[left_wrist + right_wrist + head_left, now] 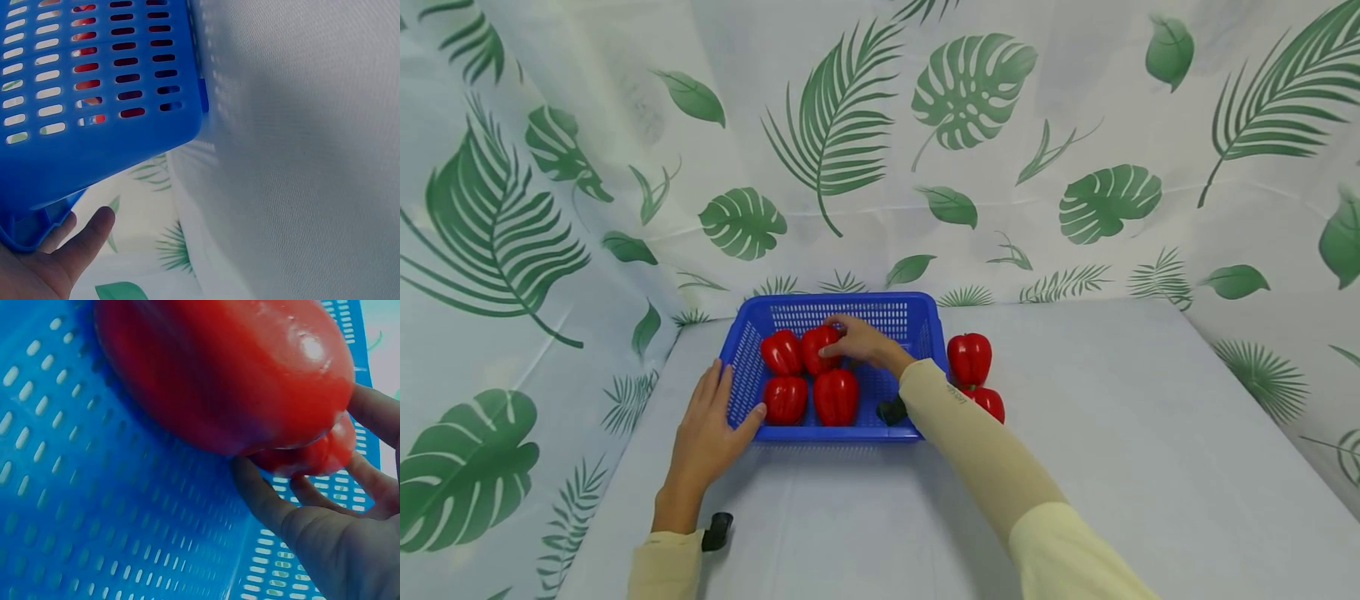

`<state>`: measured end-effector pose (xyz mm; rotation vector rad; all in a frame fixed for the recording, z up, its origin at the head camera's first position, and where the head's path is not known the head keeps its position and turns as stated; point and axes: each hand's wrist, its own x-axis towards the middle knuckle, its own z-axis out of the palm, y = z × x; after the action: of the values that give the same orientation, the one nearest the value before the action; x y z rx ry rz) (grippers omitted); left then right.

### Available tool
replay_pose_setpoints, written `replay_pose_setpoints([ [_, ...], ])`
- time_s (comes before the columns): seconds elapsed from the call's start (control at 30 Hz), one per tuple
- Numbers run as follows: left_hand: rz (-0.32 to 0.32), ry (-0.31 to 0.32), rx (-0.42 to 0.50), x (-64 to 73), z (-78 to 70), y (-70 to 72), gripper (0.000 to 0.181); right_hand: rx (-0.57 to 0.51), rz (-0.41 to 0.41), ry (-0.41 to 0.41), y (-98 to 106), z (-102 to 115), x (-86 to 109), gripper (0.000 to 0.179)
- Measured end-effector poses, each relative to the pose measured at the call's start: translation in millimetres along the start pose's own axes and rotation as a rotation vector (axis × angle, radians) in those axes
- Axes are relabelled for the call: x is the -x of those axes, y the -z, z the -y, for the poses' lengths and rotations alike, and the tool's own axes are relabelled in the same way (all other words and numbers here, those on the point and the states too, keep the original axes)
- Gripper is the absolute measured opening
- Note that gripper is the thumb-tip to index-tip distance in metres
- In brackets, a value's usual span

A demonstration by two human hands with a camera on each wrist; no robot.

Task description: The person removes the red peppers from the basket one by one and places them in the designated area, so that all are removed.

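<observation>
Well, the table (1120, 417) carries near its far left corner the blue basket (842, 434); the left hand (707, 429) rests, fingers straight, at the basket's front left corner; the right hand (863, 342) is clamped on the red pepper (816, 348) inside, toward the back edge. A gentle grip should, I think, spare its neighbours (782, 352); the sleeve (970, 442) partly hides an outer pepper (990, 402).

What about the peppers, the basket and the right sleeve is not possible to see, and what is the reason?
- Head view: part of the lower pepper outside, hidden by the right sleeve.
- Head view: the sleeve's lettering, too small.
- Left wrist view: most of the peppers, hidden by the basket.
- Right wrist view: part of the nearest pepper, cut off by the upper edge.
</observation>
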<state>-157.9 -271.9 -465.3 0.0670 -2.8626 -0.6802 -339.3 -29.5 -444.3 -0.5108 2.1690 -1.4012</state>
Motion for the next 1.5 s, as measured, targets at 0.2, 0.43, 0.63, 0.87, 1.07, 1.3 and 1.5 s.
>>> replay_pose_setpoints([
  [0.2, -0.001, -0.008, 0.000, -1.4, -2.1, -1.1, 0.093, 0.020, -0.023, 0.028, -0.2, -1.2, 3.7, 0.061],
  [0.43, 0.001, -0.018, 0.006, -2.1, -3.6, -1.2, 0.092, 0.039, -0.063, 0.036, 0.8, -3.5, 3.3, 0.058],
  [0.63, -0.005, -0.027, 0.009, -2.6, -3.7, -2.7, 0.091, -0.009, -0.092, 0.009, 3.2, -1.2, 6.8, 0.060],
  [0.87, -0.005, -0.033, 0.012, -2.1, -3.6, -3.3, 0.091, -0.016, -0.118, 0.011, 10.9, 1.1, 13.5, 0.061],
  [1.07, -0.010, -0.033, 0.006, 0.5, -2.4, -0.2, 0.090, -0.020, -0.120, 0.000, 23.6, 5.6, 24.5, 0.064],
  [1.3, -0.009, -0.036, 0.005, 2.8, -1.8, 1.3, 0.090, -0.083, -0.117, 0.003, 36.9, 15.6, 36.5, 0.065],
  [1.5, -0.011, -0.042, 0.007, 3.8, -2.4, 2.6, 0.091, -0.049, -0.121, 0.024, 47.7, 25.5, 49.6, 0.068],
])
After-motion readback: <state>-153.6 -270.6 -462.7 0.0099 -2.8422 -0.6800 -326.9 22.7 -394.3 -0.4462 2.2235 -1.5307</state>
